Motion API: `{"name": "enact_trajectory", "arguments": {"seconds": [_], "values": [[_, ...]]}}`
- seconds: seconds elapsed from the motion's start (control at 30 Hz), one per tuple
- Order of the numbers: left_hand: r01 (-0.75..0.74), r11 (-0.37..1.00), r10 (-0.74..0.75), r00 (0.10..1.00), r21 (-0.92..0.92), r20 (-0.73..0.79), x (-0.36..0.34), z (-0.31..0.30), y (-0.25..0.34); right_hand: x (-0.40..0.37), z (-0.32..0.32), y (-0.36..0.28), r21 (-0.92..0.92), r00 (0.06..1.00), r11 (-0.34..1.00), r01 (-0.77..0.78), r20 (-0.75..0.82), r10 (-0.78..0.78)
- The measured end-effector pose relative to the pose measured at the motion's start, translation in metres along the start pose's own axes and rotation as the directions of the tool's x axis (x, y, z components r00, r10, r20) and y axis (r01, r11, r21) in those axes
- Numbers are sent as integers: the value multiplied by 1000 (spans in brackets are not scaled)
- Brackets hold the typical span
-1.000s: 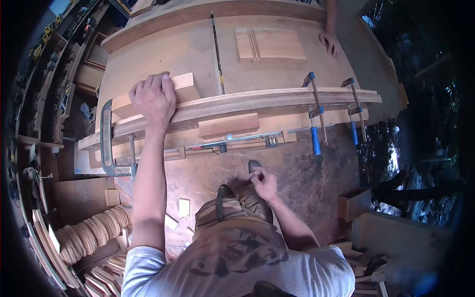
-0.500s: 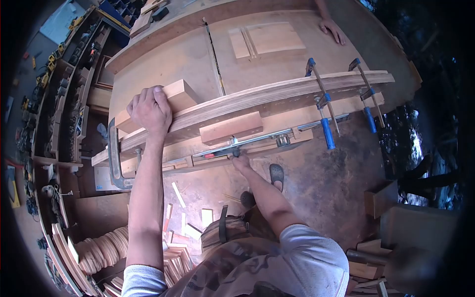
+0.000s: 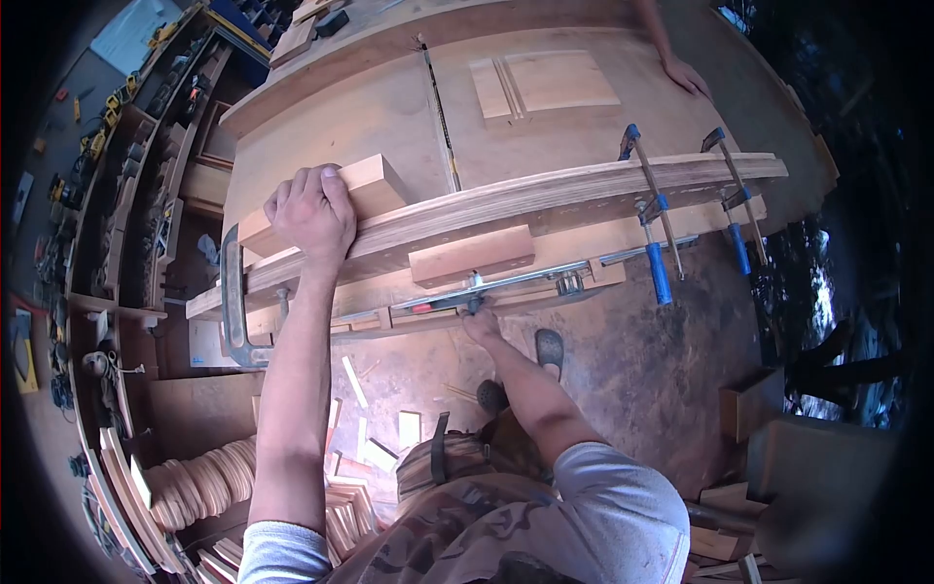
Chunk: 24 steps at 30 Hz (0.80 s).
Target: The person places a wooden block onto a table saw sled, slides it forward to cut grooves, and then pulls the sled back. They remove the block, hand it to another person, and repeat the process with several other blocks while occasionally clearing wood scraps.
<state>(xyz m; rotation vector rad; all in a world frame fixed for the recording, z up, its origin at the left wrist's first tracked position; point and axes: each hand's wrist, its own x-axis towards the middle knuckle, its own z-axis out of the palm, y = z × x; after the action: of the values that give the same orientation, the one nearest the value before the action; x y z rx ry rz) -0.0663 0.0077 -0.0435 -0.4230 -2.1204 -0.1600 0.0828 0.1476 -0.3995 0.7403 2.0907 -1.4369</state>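
A pale wooden block [image 3: 375, 185] stands behind the long laminated wood fence [image 3: 545, 190]. My left hand [image 3: 313, 214] is closed over its left part, with the wrist crossing the fence. Below the fence, my right hand [image 3: 480, 325] is closed around a dark handle [image 3: 475, 300] by the metal bar [image 3: 525, 283]; the hand partly hides this handle. A second wooden block [image 3: 472, 257] sits against the fence's near face, just above my right hand.
A large C-clamp [image 3: 233, 297] grips the fence's left end. Two blue-handled bar clamps [image 3: 660, 273] hold its right end. Flat boards [image 3: 564, 83] and another person's hand [image 3: 687, 78] rest on the table [image 3: 331, 117]. Wood offcuts [image 3: 409, 428] litter the floor.
The whole view has shifted slightly, so the table and clamps appear a little further right and lower. Both hands keep the same holds.
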Motion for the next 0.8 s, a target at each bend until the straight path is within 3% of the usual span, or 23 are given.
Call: {"name": "enact_trajectory", "arguments": {"seconds": [0.2, 0.8], "values": [[-11, 1000, 11, 1000, 8, -4, 2, -3, 3, 2, -7, 5, 5, 998, 998, 64, 14, -64], [18, 1000, -18, 1000, -2, 21, -1, 1, 0, 3, -8, 7, 4, 998, 998, 59, 19, -59]]}}
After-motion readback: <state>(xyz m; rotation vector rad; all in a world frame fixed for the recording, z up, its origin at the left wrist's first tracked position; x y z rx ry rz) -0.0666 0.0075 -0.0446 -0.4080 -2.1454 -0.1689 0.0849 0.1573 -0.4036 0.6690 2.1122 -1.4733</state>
